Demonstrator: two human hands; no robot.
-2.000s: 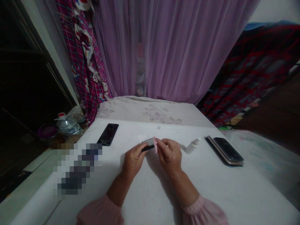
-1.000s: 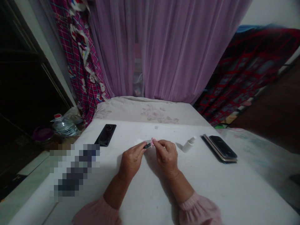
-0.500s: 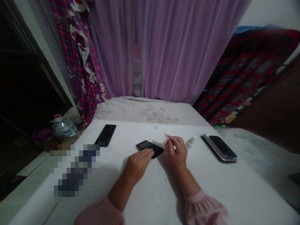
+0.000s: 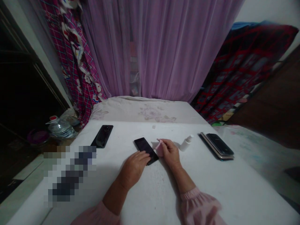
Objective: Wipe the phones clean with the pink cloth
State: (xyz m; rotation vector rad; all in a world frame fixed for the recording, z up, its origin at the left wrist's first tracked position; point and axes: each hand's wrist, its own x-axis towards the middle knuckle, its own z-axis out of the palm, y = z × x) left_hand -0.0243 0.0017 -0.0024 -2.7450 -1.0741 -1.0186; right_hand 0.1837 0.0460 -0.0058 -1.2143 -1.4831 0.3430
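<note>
L hand [image 4: 133, 168] on flat blk rectangular phone [image 4: 147, 148], fingers laid over its near L side; thumb hidden, so can't tell if that grip's closed. Phone lies at an angle mid white cloth-covered counter [image 4: 159, 197], dark face up, btwn both hands. R hand [image 4: 172, 154] has its grip closed on small thin pink cloth [image 4: 159, 150], pinched btwn thumb & fingers, just R of phone. Near R hand, on its R: small white plastic spray bottle [image 4: 185, 144], standing. Further R: stack of slim dark phones [image 4: 220, 146], askew. Far L: shiny blk phone w/ round camera ring [image 4: 102, 137], well apart from L hand. Tiny pale square bit [image 4: 153, 127] beyond mid phone, twd far side. Sheer purple curtain [image 4: 173, 53] hangs behind counter.
</note>
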